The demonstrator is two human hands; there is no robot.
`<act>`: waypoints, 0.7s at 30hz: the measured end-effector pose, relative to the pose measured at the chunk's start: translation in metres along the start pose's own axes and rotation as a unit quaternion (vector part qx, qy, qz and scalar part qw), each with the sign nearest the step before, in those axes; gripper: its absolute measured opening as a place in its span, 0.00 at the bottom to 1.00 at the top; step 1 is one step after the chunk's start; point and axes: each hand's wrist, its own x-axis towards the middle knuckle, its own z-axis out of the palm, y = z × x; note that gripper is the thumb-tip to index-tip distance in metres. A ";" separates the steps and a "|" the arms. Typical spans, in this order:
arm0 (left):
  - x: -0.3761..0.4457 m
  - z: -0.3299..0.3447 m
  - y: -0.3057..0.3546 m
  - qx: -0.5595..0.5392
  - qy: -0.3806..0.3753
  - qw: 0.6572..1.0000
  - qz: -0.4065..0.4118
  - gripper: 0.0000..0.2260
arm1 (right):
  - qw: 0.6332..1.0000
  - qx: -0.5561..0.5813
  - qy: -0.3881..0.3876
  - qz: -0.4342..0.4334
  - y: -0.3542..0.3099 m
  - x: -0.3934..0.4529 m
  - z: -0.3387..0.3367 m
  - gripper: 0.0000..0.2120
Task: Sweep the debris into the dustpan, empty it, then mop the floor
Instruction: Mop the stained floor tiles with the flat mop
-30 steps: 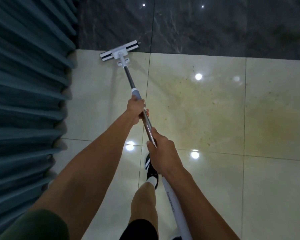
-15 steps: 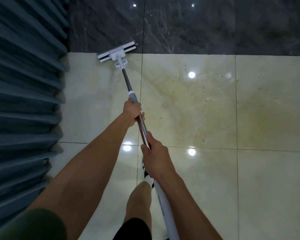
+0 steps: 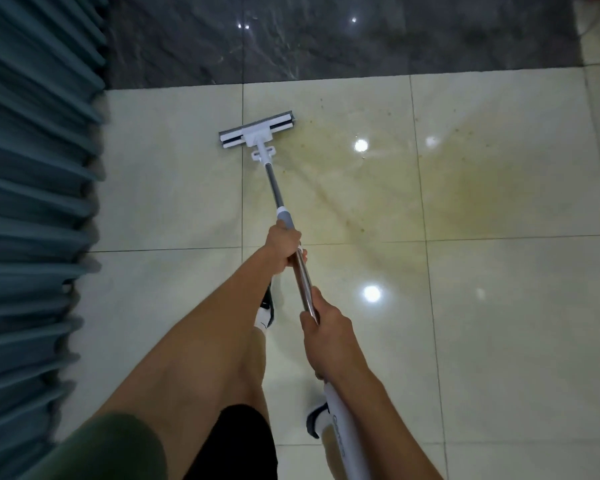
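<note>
From the head view, both arms reach forward and down along a mop (image 3: 293, 249) that runs diagonally from the lower right up toward the centre. The left hand (image 3: 284, 244) sits higher on the shaft, just below the grey collar, its grip closed around the metal tube with the knuckles facing up and the forearm stretched out nearly straight from a green sleeve (image 3: 108, 448). The right hand (image 3: 324, 332) holds lower down, where the metal tube meets the white handle section; its grip is also wrapped around the shaft, the thumb lying along the top, and the wrist bent slightly inward.

The mop head (image 3: 257, 130), a flat white and grey bar, lies on the pale tiled floor (image 3: 499, 341), across a grout line and near the edge of the dark marble strip (image 3: 326, 46). To its right the tiles carry a yellowish stain (image 3: 447, 188) with small dark specks. Pleated blue-grey curtains (image 3: 32, 202) hang along the left side. Below the arms a bare leg, black shorts (image 3: 239, 441) and white-and-black shoes (image 3: 265, 311) show.
</note>
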 end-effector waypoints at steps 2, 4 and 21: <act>-0.016 0.015 -0.021 -0.001 -0.007 1.000 -0.005 0.16 | 1.000 0.001 -0.001 0.009 0.023 -0.020 -0.006 0.24; -0.026 0.026 -0.038 0.001 -0.011 1.000 -0.004 0.17 | 1.000 -0.002 0.000 0.010 0.039 -0.035 -0.012 0.24; 0.069 -0.002 0.097 0.001 0.025 0.999 0.043 0.07 | 0.998 0.060 0.016 0.006 -0.079 0.087 -0.026 0.23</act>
